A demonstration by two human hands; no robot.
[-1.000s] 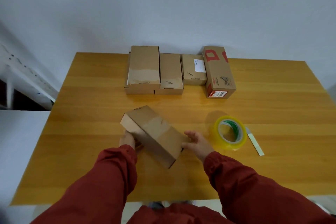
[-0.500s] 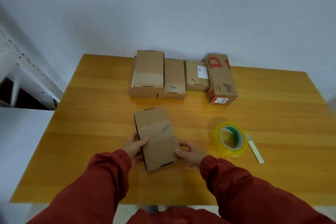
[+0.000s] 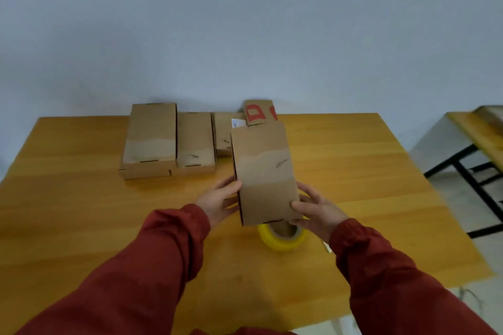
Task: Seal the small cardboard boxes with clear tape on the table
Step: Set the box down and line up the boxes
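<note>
**Nearest.** Left sleeve [image 3: 152,266] and right sleeve [image 3: 381,280], both red, reach forward over the surface [image 3: 81,212], a glossy yellow-brown wooden top with visible grain.

**Tape roll** [image 3: 283,239]. Yellow-tinted, lying flat on the surface just nearer than the right fingers [image 3: 307,192]. The box hides its far part. A pale strip [image 3: 327,247] shows beside the right wrist, mostly hidden, kind not discernible.

**Hands.** The left hand [image 3: 217,204] grips the box's left long edge. The right hand [image 3: 317,212] grips the right long edge, with the thumb pressed on the top face near the corner.

**Cardboard box** [image 3: 264,166]. Held between the two sets of fingers, raised off the surface, with its long axis running away from the person.
- Plain brown, lid closed.
- A paler band with a ragged upper edge crosses the middle of the top face.
- A small dark scuff sits right of centre.
- A dark tab slot sits at the near edge.

**Beyond the fingers.** Row of boxes along the far edge, touching side by side:
- a large brown box [image 3: 149,141] with a similar pale band;
- a narrower brown box [image 3: 194,141];
- a labelled box [image 3: 224,133] with a white sticker;
- a red-printed box [image 3: 257,113], mostly hidden behind the held one.

**Room.** A plain grey-blue wall [image 3: 245,22] stands behind. Far right of the right fingers is a second wooden table [image 3: 476,122] on a black frame [image 3: 468,171], standing on a pale floor [image 3: 449,198].
</note>
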